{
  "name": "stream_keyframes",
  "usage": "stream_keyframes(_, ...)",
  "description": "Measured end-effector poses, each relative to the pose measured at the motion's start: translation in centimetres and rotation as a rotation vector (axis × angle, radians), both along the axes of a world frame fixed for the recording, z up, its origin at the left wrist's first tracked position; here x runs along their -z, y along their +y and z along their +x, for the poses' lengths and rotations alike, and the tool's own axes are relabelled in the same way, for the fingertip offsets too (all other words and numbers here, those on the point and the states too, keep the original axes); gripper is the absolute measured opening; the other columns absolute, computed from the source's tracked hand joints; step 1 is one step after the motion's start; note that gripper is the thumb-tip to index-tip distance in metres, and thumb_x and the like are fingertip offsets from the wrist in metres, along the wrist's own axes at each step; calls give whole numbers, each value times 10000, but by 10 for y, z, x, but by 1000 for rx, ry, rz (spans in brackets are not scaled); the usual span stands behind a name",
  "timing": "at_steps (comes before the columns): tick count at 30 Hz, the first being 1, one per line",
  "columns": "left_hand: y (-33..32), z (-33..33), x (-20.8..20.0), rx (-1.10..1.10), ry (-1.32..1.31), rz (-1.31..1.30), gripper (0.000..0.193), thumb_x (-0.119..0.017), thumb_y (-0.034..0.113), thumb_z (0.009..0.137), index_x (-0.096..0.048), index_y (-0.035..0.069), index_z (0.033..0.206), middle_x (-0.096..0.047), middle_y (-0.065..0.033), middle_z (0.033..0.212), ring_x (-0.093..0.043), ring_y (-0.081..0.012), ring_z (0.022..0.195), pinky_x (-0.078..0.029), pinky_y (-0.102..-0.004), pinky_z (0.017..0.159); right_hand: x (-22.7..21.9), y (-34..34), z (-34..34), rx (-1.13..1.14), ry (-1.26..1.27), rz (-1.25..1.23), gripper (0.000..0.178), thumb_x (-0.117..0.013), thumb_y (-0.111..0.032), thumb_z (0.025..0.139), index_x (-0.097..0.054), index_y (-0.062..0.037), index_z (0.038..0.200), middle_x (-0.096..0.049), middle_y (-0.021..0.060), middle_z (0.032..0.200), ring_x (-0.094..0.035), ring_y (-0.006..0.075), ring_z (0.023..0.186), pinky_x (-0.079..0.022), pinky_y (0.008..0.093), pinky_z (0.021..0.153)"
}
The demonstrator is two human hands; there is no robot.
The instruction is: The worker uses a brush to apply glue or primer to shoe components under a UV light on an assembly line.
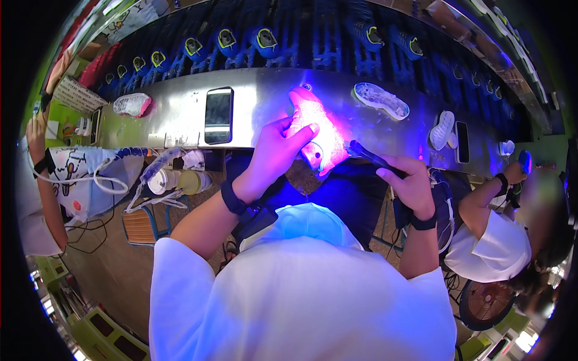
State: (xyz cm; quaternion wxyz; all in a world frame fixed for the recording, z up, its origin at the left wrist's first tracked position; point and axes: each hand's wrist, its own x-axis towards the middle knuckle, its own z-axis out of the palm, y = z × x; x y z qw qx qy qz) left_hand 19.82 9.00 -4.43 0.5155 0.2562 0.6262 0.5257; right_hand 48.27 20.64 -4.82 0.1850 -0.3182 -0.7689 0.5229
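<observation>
My left hand point(271, 150) is closed around a shoe point(314, 117), thumb on top, holding it tilted over the near edge of the metal bench. Violet-blue light falls on the shoe, and its surface glows bright pink, so its true colour cannot be told. In my right hand point(409, 185) is a slim black-handled tool point(372, 157) that looks like a brush. The tool's dark tip meets or nearly meets the shoe's near right end; glare hides the exact contact.
Beyond the metal bench point(180, 114), dark shoes with yellow collars point(265, 40) stand on a conveyor. On the bench lie a phone point(218, 115), white soles point(381, 100), point(442, 129) and a pink-edged sole point(132, 104). Co-workers' arms point(481, 207), point(45, 198) are at both sides; white tubs point(164, 180) stand left.
</observation>
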Motion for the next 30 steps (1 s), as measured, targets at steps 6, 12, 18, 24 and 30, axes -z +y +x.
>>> stream_keyframes(6,-2,-7,19,-48,-73,-83,347,-692,319,971,-669,13,1133,-724,-23,863,-679,-75,703,-502,-197,609,-10,0,-12,46,-50,167,307,-791,-34,827,-739,5,1127,-754,115,950,-708,182,866,-526,295,801)
stream_keyframes(12,-8,-5,5,-132,-352,-144,390,-683,381,966,-661,26,1126,-706,-56,929,-703,-140,844,-579,-276,722,-22,2,-24,19,-58,238,311,-786,-1,814,-739,7,1121,-705,78,840,-654,150,754,-500,272,714)
stream_keyframes(18,-17,-10,14,-147,-693,-160,449,-646,421,988,-620,21,1193,-687,-112,1033,-704,-267,948,-615,-372,850,-35,8,-36,27,-63,295,328,-782,3,810,-737,-2,1135,-660,75,786,-618,147,708,-477,272,674)
stream_keyframes(24,-24,-12,20,-50,-1065,-127,490,-512,423,1054,-513,31,1347,-653,-177,1174,-708,-289,989,-636,-342,845,-40,16,-41,-42,-92,326,323,-786,-8,809,-736,5,1127,-658,79,788,-623,160,722,-472,270,679)
stream_keyframes(30,-30,-12,20,25,-1496,-149,563,-439,434,1080,-429,7,1447,-621,-271,1252,-723,-286,999,-645,-304,850,-27,20,-43,-55,-17,282,325,-792,13,794,-733,29,1113,-678,73,817,-633,151,742,-477,278,680)
